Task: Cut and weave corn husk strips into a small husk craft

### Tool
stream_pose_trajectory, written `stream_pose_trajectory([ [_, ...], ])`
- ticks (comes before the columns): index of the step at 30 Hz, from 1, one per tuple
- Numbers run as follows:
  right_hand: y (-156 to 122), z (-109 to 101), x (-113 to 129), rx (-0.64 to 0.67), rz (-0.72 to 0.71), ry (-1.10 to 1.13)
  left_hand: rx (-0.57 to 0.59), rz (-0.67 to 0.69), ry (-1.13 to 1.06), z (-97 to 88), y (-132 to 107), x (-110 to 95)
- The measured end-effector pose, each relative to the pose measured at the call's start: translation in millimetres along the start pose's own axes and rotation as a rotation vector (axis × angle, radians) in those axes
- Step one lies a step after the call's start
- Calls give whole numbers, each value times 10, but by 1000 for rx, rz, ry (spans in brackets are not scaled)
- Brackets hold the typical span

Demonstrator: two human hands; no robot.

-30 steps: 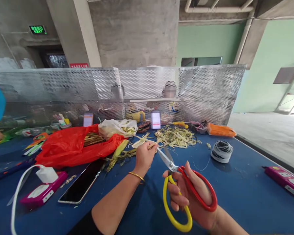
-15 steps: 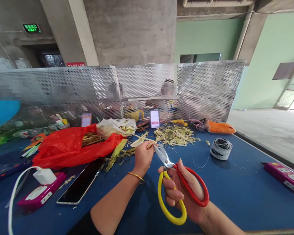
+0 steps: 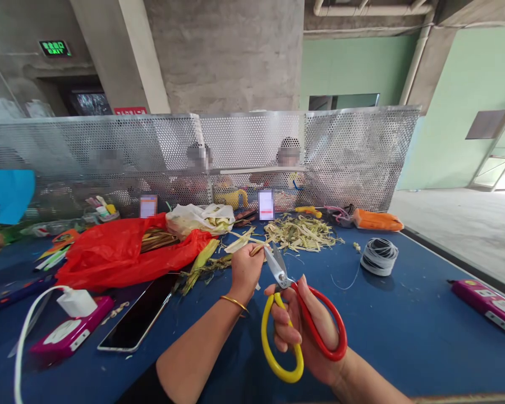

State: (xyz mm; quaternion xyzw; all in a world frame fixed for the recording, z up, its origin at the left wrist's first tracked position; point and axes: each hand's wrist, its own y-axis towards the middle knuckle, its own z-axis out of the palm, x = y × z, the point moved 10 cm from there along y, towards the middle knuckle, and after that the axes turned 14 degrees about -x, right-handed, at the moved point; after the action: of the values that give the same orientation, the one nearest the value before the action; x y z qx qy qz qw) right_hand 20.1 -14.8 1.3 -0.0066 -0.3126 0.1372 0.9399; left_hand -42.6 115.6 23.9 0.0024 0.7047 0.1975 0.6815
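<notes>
My left hand (image 3: 247, 272) pinches a small bundle of dry husk strips (image 3: 256, 249) above the blue table. My right hand (image 3: 305, 322) grips a pair of scissors (image 3: 283, 279) with one red and one yellow handle loop. Their blades are parted and point away from me, right beside the husk strips at my left fingertips. Behind the blades lies a pile of husk scraps (image 3: 303, 232). Left of my left hand are pale green corn husks (image 3: 202, 259), next to a red plastic bag (image 3: 122, 252) with brown strips inside.
A dark phone (image 3: 138, 314) and a purple power strip (image 3: 73, 331) lie at left; another power strip (image 3: 490, 303) is at right. A wire coil (image 3: 379, 257) and orange packet (image 3: 379, 220) sit at right. A perforated metal screen (image 3: 252, 134) stands behind, with people beyond.
My right hand has moved slightly left with the scissors, and the blades have turned a little. My left hand stays almost in place. At far left, another person's hand has come further into view.
</notes>
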Motion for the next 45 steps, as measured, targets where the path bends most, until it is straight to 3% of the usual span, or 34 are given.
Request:
stream_pose_trajectory([
  [12,38,-142,-39,-162,51,49,25,27,28,26,3,35],
  [18,-35,-297,31,-307,52,-167,44,-88,-55,51,19,110],
  [20,-68,-418,159,-379,31,-390,46,-168,-91,42,36,143],
  [22,-78,-538,370,-424,-29,-755,54,-267,-121,34,46,192],
  [26,-53,-606,908,-487,-298,-1853,140,-458,-191,95,-1,278],
  [28,-23,-541,1013,-436,-395,-2262,190,-525,-227,147,-50,299],
  [30,24,-495,1020,-335,-401,-2425,226,-574,-256,194,-103,314],
  [32,92,-433,1048,-277,-397,-2423,256,-611,-280,242,-162,324],
  [35,282,-304,1144,-297,-452,-2307,299,-649,-305,310,-260,330],
  [36,370,-263,1150,-296,-475,-2200,312,-658,-313,330,-292,329],
  [37,465,-262,1146,-305,-450,-1866,326,-666,-321,349,-323,328],
  [42,844,-435,960,-282,-362,-1632,368,-707,-358,400,-400,357],
  [45,862,-650,1171,-359,-404,-1655,363,-791,-419,425,-426,418],
])
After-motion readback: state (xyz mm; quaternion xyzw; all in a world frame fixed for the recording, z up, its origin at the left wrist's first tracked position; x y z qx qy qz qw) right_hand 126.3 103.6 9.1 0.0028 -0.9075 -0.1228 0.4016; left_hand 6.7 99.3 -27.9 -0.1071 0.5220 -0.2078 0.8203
